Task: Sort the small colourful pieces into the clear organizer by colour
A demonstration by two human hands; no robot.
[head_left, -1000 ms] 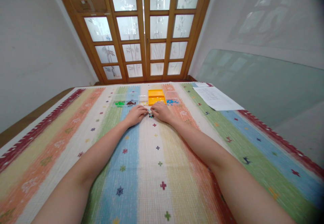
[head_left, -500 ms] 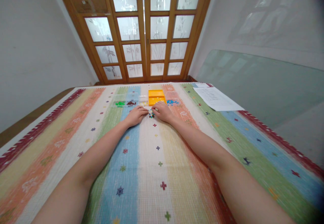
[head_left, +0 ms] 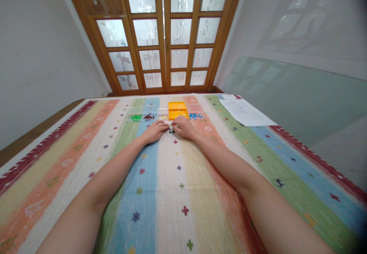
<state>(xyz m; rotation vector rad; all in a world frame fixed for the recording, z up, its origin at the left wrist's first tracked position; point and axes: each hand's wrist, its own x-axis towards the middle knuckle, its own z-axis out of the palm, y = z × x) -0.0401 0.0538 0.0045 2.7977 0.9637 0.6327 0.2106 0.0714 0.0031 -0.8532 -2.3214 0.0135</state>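
Observation:
A small heap of mixed coloured bead-like pieces (head_left: 172,131) lies on the striped tablecloth between my two hands. My left hand (head_left: 155,131) rests at the left of the heap, fingers drawn together and tips touching its edge. From the right, my right hand (head_left: 184,127) reaches in with curled fingers, thumb and forefinger at the heap. Whatever either set of fingertips pinches is too small to make out. Just behind the right hand sits an open yellow box (head_left: 177,106) with small pale pieces inside.
Left of the yellow box, clear containers hold green pieces (head_left: 136,118), dark red pieces (head_left: 149,117) and a few yellow ones (head_left: 163,117). Blue pieces (head_left: 195,116) lie in another clear box at right. A printed sheet (head_left: 246,112) lies on the cloth (head_left: 172,192) farther right.
My left fingertips have shifted slightly right, closer to the right hand over the heap. The right hand stays almost where it was.

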